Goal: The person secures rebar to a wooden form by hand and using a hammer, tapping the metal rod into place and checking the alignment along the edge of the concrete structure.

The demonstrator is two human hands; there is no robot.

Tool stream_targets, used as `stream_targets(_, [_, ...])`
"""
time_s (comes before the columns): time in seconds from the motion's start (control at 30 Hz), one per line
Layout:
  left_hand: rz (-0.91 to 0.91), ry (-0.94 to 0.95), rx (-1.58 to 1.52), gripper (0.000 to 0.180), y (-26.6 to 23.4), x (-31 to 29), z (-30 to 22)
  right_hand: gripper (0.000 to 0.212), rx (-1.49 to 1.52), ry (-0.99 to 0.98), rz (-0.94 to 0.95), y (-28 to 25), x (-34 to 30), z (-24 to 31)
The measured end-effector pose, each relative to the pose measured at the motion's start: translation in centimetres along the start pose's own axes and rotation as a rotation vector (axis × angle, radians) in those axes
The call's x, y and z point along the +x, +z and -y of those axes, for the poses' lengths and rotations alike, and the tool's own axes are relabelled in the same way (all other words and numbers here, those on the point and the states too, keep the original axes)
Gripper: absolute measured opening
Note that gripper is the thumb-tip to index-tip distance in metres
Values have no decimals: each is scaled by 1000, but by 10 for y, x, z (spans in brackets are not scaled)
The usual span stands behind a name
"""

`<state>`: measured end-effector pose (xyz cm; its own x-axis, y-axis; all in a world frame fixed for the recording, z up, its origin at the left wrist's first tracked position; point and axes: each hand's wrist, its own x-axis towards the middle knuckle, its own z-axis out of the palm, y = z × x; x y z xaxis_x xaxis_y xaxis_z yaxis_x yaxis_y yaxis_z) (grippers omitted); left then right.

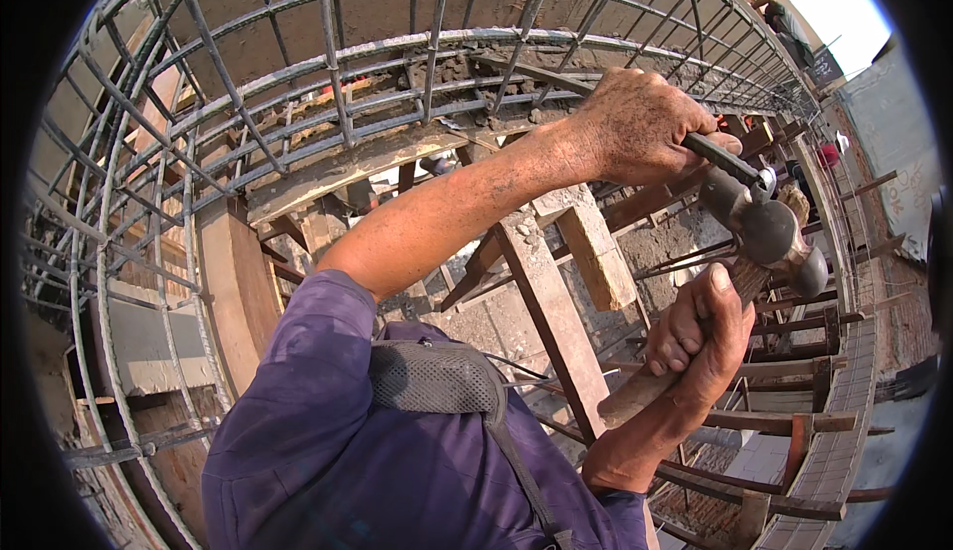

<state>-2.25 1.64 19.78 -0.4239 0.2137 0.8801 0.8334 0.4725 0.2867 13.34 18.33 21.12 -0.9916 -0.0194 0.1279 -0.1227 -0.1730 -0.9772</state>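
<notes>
My left hand (645, 125) is closed around a dark steel bar (725, 161) and reaches across to the right. One end of the bar comes out beside the thumb and meets or overlaps the hammer's head; I cannot tell if they touch. Behind the fist, the bar seems to run on toward the rebar. My right hand (701, 332), lower down, grips the wooden handle of a hammer (769, 232). Its rounded, dark metal head sits just above this hand, and the handle's butt sticks out below the palm.
A curved rebar cage (338, 54) spans the far side and left. Timber beams (551, 317) cross below, with debris-strewn ground under them. A wooden post (233, 292) stands at left. More timber framing (809, 421) lines the right. Another person (832, 153) is farther off at right.
</notes>
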Motion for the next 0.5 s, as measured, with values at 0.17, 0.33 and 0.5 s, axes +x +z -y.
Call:
stream_targets(0.17, [-19, 129, -26, 52, 43, -68, -16, 37, 34, -58, -154, -33, -26, -8])
stream_targets(0.33, [-61, 226, 16, 49, 38, -68, -18, 35, 51, -114, -318, -45, -43, -13])
stream_targets(0.5, [-297, 331, -48, 52, 12, -15, -39, 32, 117, -81, -334, -54, -48, -22])
